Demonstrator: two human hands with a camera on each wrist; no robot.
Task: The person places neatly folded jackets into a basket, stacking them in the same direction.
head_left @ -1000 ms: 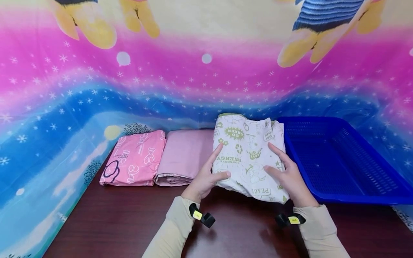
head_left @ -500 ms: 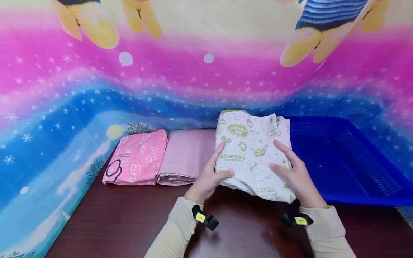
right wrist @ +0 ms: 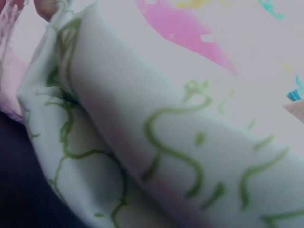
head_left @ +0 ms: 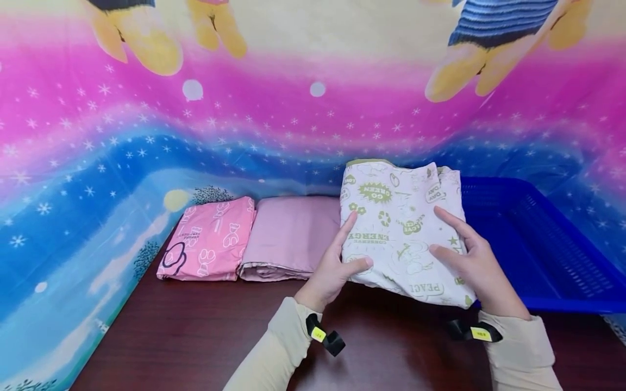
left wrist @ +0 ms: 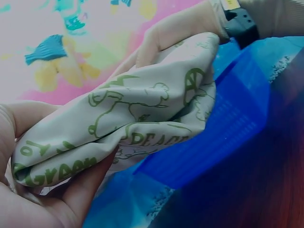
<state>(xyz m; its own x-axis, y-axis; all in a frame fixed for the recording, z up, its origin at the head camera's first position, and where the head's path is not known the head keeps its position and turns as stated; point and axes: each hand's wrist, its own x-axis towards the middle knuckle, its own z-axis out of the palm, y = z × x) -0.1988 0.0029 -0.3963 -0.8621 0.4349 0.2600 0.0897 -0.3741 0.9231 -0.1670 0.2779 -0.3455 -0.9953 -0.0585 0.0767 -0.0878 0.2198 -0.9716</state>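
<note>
A folded white cloth with green cartoon print (head_left: 391,233) is held up between both hands, close over the table and tilted toward me. On its left edge, my left hand (head_left: 331,274) grips it with the thumb on the near face. The opposite edge is gripped by my right hand (head_left: 481,269), thumb and index finger lying over the print; its other fingers are hidden behind. From the left wrist, the cloth's folded layers (left wrist: 147,109) show along its lower edge. Close cloth (right wrist: 142,95) fills most of the right wrist view.
A folded pink cloth (head_left: 215,239) and a folded mauve cloth (head_left: 293,233) lie side by side at the back left of the dark wooden table (head_left: 195,326). Behind my right hand stands a blue plastic basket (head_left: 562,305). A printed curtain (head_left: 274,92) hangs at the back.
Both hands have carried the white cloth to the right and slightly up, so it now overlaps more of the blue basket in the head view. The grip looks the same.
</note>
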